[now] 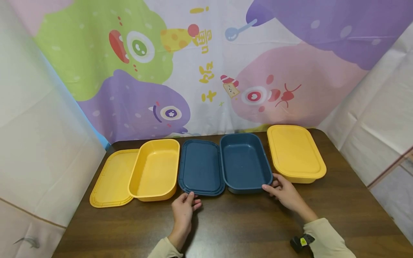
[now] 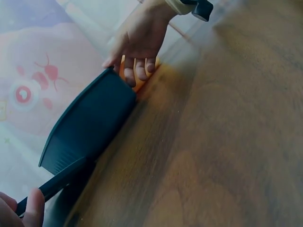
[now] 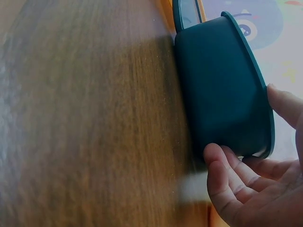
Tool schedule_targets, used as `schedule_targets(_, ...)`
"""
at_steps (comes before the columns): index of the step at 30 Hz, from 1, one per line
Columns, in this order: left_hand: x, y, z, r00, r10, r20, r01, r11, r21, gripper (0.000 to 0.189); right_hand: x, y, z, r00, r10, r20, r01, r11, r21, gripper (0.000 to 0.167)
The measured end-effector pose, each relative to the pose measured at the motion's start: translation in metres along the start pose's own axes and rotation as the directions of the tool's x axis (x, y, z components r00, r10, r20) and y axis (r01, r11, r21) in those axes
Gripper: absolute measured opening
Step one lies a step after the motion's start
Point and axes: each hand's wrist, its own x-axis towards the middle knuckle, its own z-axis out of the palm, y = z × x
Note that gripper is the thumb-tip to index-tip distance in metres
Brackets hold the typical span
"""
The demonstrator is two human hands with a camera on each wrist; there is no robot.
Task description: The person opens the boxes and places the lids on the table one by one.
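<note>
A dark blue lid (image 1: 201,166) lies between two open boxes, its near edge pinched by my left hand (image 1: 184,211). In the left wrist view the lid (image 2: 64,178) tilts up from the table at the held end. Beside it on the right stands an open dark blue box (image 1: 244,165). My right hand (image 1: 285,195) grips the near right corner of this box, and the right wrist view shows the thumb on the rim of the box (image 3: 222,85) with the fingers against its side and corner. Nothing is visible inside the box.
An open yellow box (image 1: 156,172) stands left of the blue lid, overlapping a yellow lid (image 1: 111,181) at the far left. A yellow box with its lid on (image 1: 297,152) stands at the right. A printed curtain (image 1: 206,118) hangs behind the brown table (image 1: 245,222).
</note>
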Motion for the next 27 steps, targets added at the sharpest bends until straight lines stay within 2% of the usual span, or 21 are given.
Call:
schedule_targets(4, 0.003, 0.000, -0.005, 0.999, -0.034, 0.015, 0.034, 0.999, 0.002, 0.027, 0.000, -0.001, 0.001, 1.000, 0.000, -0.002, 0.000, 1.000, -0.003, 0.070)
schedule_targets(9, 0.005, 0.001, -0.012, 0.991, -0.116, 0.070, 0.120, 0.991, -0.056, 0.031, -0.001, -0.001, 0.002, 1.000, 0.007, -0.001, -0.007, 1.000, -0.008, 0.069)
schedule_targets(17, 0.007, 0.004, -0.019, 0.961, -0.229, 0.157, 0.243, 0.967, -0.080, 0.039, -0.002, -0.002, 0.003, 1.000, 0.010, -0.001, -0.010, 1.000, -0.010, 0.069)
schedule_targets(22, 0.008, 0.007, -0.023, 0.938, -0.298, 0.177, 0.317, 0.944, -0.089, 0.028, -0.002, -0.003, 0.003, 1.000, 0.012, -0.003, -0.012, 1.000, -0.014, 0.068)
schedule_targets(27, 0.008, 0.009, -0.025, 0.922, -0.328, 0.205, 0.355, 0.929, -0.108, 0.024, -0.001, -0.004, 0.004, 1.000, 0.007, -0.009, -0.007, 1.000, -0.017, 0.067)
